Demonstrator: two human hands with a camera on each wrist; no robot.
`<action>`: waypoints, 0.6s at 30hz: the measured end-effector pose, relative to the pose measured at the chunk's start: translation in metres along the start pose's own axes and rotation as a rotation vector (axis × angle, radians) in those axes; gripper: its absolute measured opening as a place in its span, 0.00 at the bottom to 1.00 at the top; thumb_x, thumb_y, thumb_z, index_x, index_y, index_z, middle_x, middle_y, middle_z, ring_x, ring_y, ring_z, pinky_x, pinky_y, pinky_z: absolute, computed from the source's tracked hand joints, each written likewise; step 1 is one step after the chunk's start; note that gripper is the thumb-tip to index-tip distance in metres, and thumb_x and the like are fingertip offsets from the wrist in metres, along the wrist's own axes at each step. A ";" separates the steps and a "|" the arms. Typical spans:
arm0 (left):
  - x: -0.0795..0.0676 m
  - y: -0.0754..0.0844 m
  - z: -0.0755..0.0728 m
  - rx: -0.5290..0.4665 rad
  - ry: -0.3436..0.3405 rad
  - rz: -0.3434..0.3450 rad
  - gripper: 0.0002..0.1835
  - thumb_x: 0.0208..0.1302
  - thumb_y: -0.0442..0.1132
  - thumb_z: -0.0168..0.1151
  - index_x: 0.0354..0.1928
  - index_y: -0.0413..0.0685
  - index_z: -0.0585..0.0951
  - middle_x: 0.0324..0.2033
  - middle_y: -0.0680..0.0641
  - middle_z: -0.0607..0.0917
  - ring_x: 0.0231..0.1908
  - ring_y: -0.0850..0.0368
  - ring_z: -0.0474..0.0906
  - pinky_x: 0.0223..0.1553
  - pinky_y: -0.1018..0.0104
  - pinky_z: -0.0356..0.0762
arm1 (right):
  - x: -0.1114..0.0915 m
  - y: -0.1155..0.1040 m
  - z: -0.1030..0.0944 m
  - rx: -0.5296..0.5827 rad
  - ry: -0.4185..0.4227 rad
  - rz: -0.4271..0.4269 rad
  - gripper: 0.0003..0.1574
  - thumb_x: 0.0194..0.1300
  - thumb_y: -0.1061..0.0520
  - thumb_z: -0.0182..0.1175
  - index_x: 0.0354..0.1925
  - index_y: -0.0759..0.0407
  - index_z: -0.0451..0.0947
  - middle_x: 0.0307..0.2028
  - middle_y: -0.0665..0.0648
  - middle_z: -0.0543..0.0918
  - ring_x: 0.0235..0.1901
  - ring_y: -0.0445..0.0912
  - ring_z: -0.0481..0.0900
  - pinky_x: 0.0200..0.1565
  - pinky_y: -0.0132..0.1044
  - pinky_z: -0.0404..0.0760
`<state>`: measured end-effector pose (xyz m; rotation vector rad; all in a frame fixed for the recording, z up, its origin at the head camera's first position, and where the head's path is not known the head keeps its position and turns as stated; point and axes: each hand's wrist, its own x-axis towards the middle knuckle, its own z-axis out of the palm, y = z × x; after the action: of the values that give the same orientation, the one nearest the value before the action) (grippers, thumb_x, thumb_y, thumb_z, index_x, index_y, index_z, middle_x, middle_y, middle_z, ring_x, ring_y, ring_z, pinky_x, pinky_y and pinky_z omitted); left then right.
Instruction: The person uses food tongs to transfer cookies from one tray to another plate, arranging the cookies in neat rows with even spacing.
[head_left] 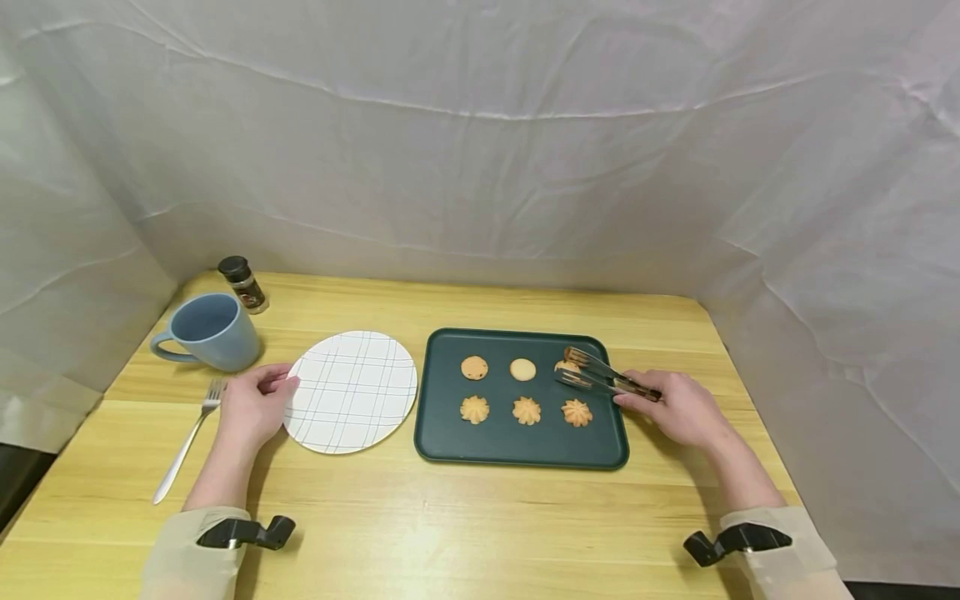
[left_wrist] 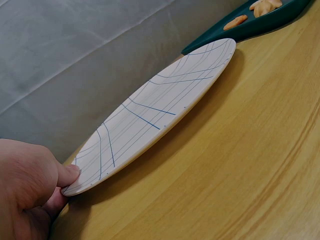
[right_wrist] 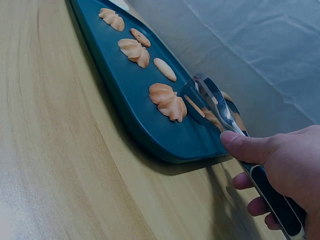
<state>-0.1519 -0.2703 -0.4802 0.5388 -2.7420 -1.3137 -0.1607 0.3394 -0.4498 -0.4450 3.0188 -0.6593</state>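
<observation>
My left hand (head_left: 253, 407) pinches the left edge of a round white plate (head_left: 351, 392) with a blue line grid. In the left wrist view the thumb lies on the plate's top and a finger is beneath the rim. My right hand (head_left: 684, 408) holds metal tongs (right_wrist: 272, 200) by their dark handles. The tongs' ends reach over the green tray (head_left: 495, 447), on either side of the back-right round cookie (head_left: 564, 366). Whether they squeeze it, I cannot tell. Beside it are a pale round cookie (head_left: 522, 369) and a star-shaped cookie (head_left: 577, 412).
More cookies sit on the tray's left part, including a round one (head_left: 474, 367) and a star-shaped one (head_left: 474, 409). Left of the plate are a blue mug (head_left: 228, 337), a fork (head_left: 183, 448) and a black-capped spice jar (head_left: 246, 287). Pale fabric surrounds the wooden table (head_left: 420, 533).
</observation>
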 end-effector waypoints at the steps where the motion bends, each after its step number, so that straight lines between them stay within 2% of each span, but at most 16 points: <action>1: 0.000 0.000 0.000 -0.001 -0.001 0.000 0.23 0.79 0.44 0.60 0.66 0.37 0.81 0.55 0.35 0.84 0.55 0.42 0.79 0.51 0.56 0.73 | 0.000 0.000 0.000 0.000 0.001 -0.001 0.38 0.74 0.35 0.65 0.67 0.60 0.81 0.58 0.67 0.86 0.55 0.64 0.84 0.52 0.66 0.79; 12: 0.000 0.001 0.000 -0.001 0.001 0.010 0.22 0.79 0.44 0.60 0.66 0.37 0.81 0.55 0.35 0.84 0.54 0.43 0.79 0.51 0.57 0.73 | 0.000 0.000 -0.001 -0.001 0.010 0.000 0.36 0.73 0.35 0.66 0.65 0.57 0.84 0.55 0.63 0.87 0.49 0.58 0.86 0.47 0.62 0.80; 18: 0.000 0.000 0.000 -0.006 0.003 0.004 0.22 0.79 0.44 0.60 0.66 0.37 0.81 0.55 0.36 0.84 0.54 0.44 0.78 0.50 0.58 0.73 | 0.001 -0.001 -0.002 -0.011 0.009 -0.005 0.34 0.72 0.35 0.67 0.64 0.55 0.85 0.48 0.56 0.89 0.38 0.49 0.81 0.40 0.51 0.78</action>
<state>-0.1514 -0.2702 -0.4802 0.5338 -2.7341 -1.3186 -0.1610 0.3391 -0.4471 -0.4512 3.0318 -0.6474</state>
